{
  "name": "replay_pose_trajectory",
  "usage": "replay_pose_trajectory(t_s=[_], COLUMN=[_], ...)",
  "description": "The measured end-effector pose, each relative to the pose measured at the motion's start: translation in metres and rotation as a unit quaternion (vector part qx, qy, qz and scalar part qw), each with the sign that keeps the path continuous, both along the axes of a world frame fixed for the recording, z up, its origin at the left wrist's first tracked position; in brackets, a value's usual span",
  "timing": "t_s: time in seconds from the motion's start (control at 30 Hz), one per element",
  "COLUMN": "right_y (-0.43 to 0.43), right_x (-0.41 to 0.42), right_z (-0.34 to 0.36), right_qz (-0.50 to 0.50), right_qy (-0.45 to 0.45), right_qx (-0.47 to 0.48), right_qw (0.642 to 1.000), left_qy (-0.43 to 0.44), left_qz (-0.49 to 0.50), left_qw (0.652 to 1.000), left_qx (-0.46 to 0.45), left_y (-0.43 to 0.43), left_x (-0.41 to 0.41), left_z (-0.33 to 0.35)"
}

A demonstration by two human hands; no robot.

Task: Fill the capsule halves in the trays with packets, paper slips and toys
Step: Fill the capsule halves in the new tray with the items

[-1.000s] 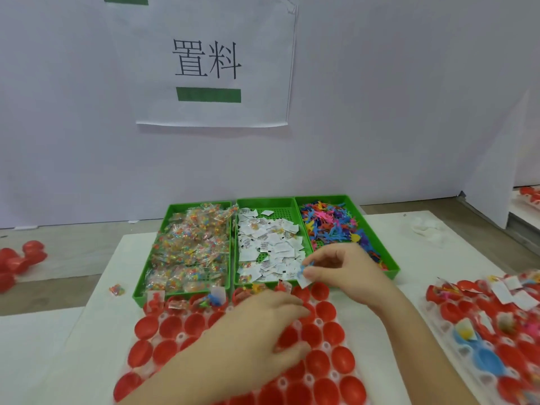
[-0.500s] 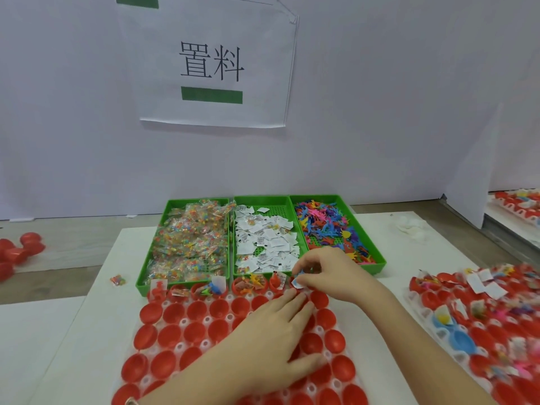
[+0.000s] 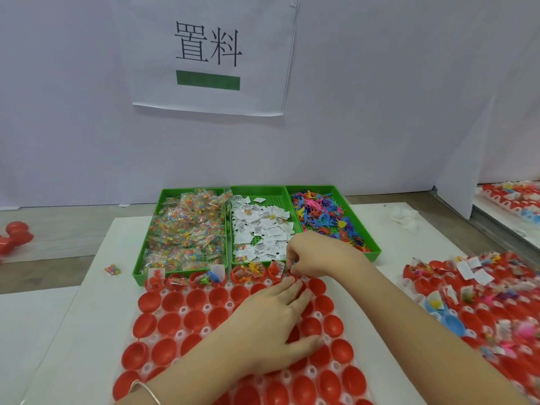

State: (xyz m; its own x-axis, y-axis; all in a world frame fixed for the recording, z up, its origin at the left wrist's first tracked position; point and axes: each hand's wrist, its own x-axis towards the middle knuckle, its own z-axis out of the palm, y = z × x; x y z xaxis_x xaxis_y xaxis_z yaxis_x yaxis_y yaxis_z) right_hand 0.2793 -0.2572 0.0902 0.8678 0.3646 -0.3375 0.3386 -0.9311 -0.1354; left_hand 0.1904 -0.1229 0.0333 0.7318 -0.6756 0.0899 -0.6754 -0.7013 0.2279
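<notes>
The right hand point(image 3: 314, 254) pinches a small item point(image 3: 293, 263), grip closed, just over a top-row half point(image 3: 292, 274) at frame centre; I think it should be pushed fully down before release. The left hand point(image 3: 271, 320), fingers straight, best presses the tray point(image 3: 182, 309) flat.

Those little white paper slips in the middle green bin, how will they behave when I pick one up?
Probably light and floppy: the paper slips look thin and lie overlapping in the middle green bin. Being flat, they likely won't roll, but a pinch may lift several at once.
</notes>
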Motion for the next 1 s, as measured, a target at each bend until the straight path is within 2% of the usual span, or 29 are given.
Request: replay_pose_trajectory(t_s=[0.23,0.33,0.5,0.63,0.7,0.73,0.8,0.9,1.0], right_y=[-0.013,-0.020,-0.039,-0.063,-0.075,-0.080,-0.085,-0.083,-0.078], right_x=[-0.005,-0.005,-0.004,0.011,0.023,0.030,0.041,0.050,0.053], right_z=[-0.009,-0.008,-0.003,-0.007,-0.013,-0.017,-0.022,-0.028,-0.031], right_qz=[-0.059,-0.063,-0.081,-0.162,-0.195,-0.207,-0.212,-0.194,-0.200], right_qy=[-0.079,-0.042,0.001,-0.111,-0.179,-0.180,-0.119,-0.048,-0.083], right_qx=[0.105,0.168,0.218,0.282,0.242,0.208,0.127,0.044,0.095], right_qw=[0.990,0.983,0.973,0.939,0.933,0.939,0.962,0.979,0.972], left_qy=[0.002,0.002,0.007,0.016,0.017,0.022,0.021,-0.086,0.036], left_qz=[0.001,0.001,0.004,0.007,0.005,0.006,0.010,0.021,0.011], left_qw=[1.000,1.000,1.000,1.000,1.000,1.000,1.000,0.996,0.999], left_qx=[0.005,0.001,0.000,-0.006,0.003,0.003,-0.005,-0.005,-0.006], left_y=[0.001,0.001,0.001,0.002,0.001,0.001,0.002,0.002,-0.001], left_x=[-0.002,-0.002,-0.002,-0.001,-0.001,0.000,0.000,0.004,0.007], left_z=[-0.002,-0.001,-0.003,-0.003,-0.003,-0.002,-0.003,-0.002,0.000])
